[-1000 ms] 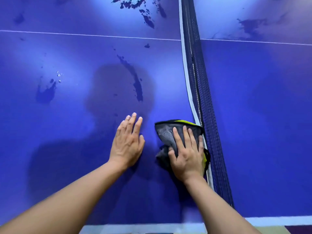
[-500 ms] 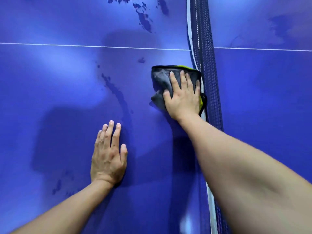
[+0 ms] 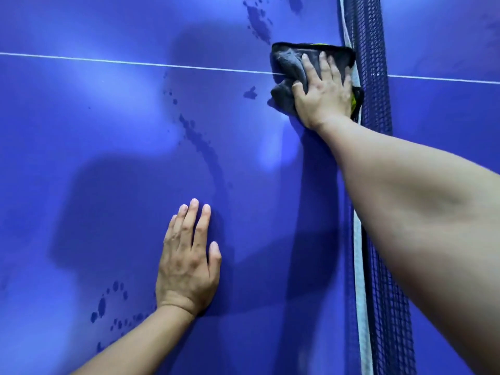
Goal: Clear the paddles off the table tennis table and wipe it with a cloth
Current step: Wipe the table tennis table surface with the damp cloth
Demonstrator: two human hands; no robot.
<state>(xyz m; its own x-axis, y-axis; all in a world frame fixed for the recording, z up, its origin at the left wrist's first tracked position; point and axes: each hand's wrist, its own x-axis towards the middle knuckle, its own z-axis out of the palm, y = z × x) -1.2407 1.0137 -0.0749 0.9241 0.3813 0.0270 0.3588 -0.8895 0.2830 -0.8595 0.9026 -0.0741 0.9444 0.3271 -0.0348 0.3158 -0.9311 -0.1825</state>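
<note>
A blue table tennis table [image 3: 94,131] fills the head view. My right hand [image 3: 323,93] presses flat on a dark grey cloth [image 3: 285,66] with a yellow-green edge, right beside the net and lying over the white centre line. My left hand [image 3: 189,263] rests flat on the table, fingers straight, nearer to me and to the left. Dark wet streaks and drops [image 3: 205,150] run across the surface between the two hands. No paddle is in view.
The dark net [image 3: 376,131] with its white band runs from top to bottom at the right, with my right forearm crossing over it low down. A white centre line [image 3: 135,63] crosses the table. More wet patches [image 3: 257,20] lie beyond the cloth.
My right hand has slid the cloth away from me along the net, from near my left hand up to the white centre line. My left hand has stayed flat on the table.
</note>
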